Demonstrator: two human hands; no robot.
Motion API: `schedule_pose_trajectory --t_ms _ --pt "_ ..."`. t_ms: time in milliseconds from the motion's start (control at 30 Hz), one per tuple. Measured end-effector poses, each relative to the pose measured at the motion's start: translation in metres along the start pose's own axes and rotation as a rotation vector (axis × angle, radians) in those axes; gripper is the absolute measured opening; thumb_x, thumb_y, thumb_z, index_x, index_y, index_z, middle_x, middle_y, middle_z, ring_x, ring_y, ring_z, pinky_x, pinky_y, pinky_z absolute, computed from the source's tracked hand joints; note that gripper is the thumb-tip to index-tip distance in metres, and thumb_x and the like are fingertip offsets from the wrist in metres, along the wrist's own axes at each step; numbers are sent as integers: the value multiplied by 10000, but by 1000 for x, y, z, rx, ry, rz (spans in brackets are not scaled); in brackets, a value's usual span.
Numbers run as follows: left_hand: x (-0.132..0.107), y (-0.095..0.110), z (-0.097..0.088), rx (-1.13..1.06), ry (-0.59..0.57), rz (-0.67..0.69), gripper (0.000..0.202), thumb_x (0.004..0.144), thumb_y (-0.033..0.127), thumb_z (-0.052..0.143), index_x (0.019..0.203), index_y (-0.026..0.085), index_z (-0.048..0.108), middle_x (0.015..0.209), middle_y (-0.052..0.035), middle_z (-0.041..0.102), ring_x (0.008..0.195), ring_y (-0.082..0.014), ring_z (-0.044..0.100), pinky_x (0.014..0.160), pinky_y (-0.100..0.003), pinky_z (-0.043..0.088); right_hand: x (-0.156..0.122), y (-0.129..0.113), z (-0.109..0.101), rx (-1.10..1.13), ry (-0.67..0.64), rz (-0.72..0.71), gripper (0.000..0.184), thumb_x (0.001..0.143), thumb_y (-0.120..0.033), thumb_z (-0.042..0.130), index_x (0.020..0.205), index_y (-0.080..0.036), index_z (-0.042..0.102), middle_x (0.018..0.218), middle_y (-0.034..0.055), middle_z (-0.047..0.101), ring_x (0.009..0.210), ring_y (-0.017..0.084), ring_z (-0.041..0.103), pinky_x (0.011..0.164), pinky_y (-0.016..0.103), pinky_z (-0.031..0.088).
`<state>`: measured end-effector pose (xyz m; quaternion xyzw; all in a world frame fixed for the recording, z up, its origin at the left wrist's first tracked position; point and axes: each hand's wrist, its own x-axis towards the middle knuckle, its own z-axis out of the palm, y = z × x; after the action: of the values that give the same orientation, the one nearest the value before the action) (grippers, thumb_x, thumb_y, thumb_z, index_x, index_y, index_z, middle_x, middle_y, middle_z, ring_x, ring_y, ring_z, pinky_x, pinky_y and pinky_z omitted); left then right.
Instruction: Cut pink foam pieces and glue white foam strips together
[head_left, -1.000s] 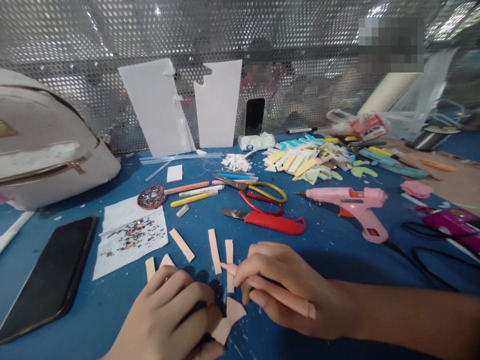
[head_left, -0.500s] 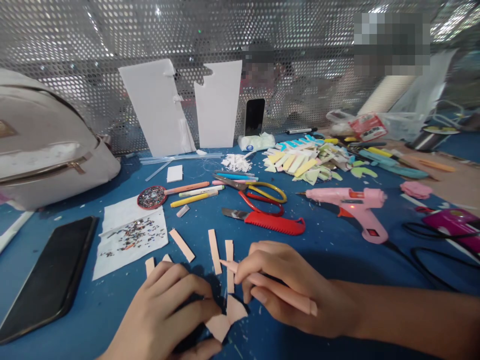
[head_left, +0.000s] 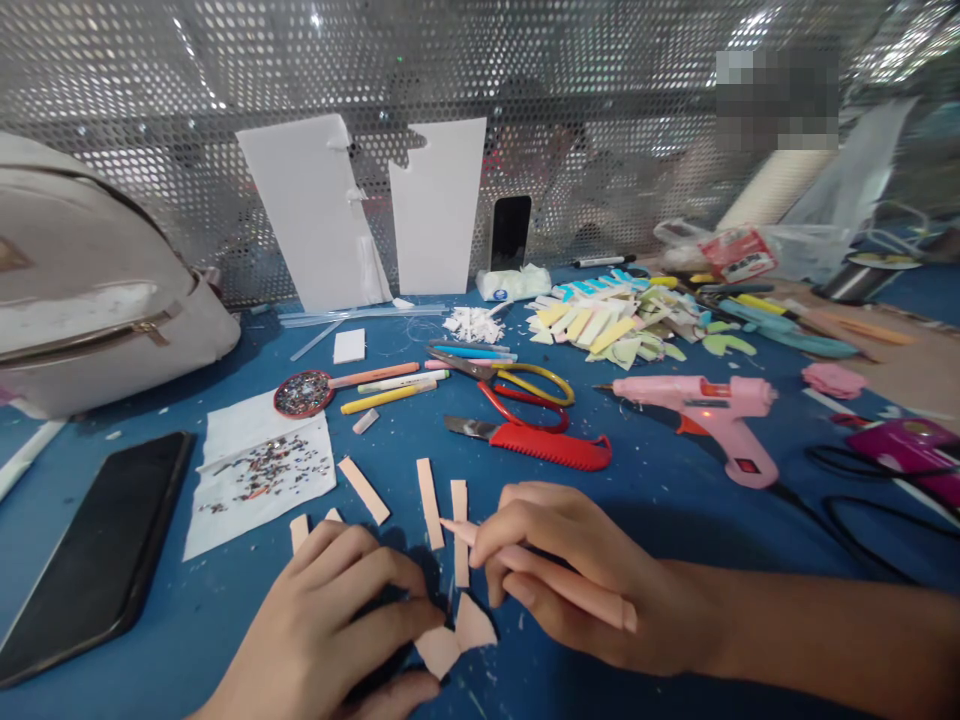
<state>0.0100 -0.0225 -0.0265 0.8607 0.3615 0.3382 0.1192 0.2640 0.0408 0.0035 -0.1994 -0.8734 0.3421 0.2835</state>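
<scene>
My right hand [head_left: 570, 570] is closed around a peach-coloured marker [head_left: 577, 590], its tip pointing left over the strips. Under the curled fingers and thumb of my left hand [head_left: 337, 620] is a curved peach foam piece [head_left: 438, 653], pinched at its left edge. A second pointed part of peach foam [head_left: 475, 622] touches it on the right; whether the two are joined I cannot tell. Narrow peach strips [head_left: 430, 503] lie just beyond my hands, and one strip [head_left: 460, 520] passes beneath the marker. Part of another strip [head_left: 300, 530] shows behind my left knuckles.
Beyond the strips lie a red cutter [head_left: 551, 447], scissors [head_left: 487, 375] and several markers [head_left: 388, 398]. A pink glue gun [head_left: 697, 395] rests at right, its cord trailing. Left are a phone [head_left: 97, 550], glitter-strewn paper [head_left: 262, 470] and a backpack [head_left: 97, 280]. Foam scraps [head_left: 615, 320] are piled behind.
My left thumb has shifted slightly left, and the curved foam piece has moved a touch. My right hand and the marker stay almost still.
</scene>
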Motion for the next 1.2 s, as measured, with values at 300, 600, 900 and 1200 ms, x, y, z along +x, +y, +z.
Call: schedule_pose_trajectory --t_ms 300,600,900,1200 --pt "-1 -2 3 25 3 35 294 1035 471 536 974 254 726 889 2 707 745 -171 556 713 -339 346 0 -1 1 -2 0 -35 169 1038 -230 441 1098 -191 594 852 33 705 719 144 618 724 261 472" --pt "0 1 -2 88 -12 45 323 1041 488 510 1010 248 723 914 -1 706 765 -172 572 745 -349 369 0 -1 0 -19 -51 -61 147 1030 -236 431 1092 -203 560 857 38 733 758 170 635 763 292 475" --pt "2 11 -5 82 43 95 241 1054 345 536 995 256 752 855 26 735 741 -161 566 763 -348 379 -1 3 0 17 -72 -124 178 1068 -282 392 1148 -210 534 925 33 758 803 168 661 814 301 466" --pt "-1 13 -10 147 -75 114 151 1013 306 618 1065 253 750 892 21 748 760 -173 596 773 -367 410 -1 2 1 -17 -105 -127 166 1050 -250 393 1130 -212 533 911 36 743 782 170 637 806 299 458"
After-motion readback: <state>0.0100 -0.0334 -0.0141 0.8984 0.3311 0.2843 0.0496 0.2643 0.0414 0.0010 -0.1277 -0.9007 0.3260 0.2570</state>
